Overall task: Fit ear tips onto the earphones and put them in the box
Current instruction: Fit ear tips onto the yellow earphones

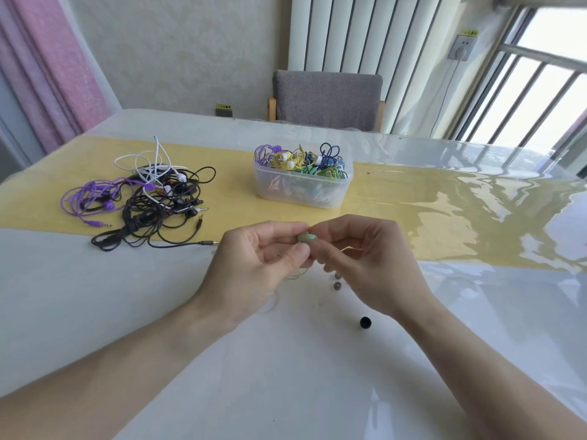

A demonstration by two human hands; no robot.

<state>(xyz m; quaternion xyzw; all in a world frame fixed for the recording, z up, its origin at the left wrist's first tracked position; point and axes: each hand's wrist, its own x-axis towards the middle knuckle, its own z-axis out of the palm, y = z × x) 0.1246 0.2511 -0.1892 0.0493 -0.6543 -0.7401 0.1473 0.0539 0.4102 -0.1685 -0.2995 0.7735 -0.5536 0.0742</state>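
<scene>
Between both hands: green earbud (307, 238) pinched by left hand (254, 262) fingers and right hand (365, 258) fingers.

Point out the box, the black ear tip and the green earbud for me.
box (301, 193): head view, clear front wall.
black ear tip (365, 322): head view, its middle, on the table.
green earbud (307, 238): head view, visible body between both hands' fingertips.
</scene>
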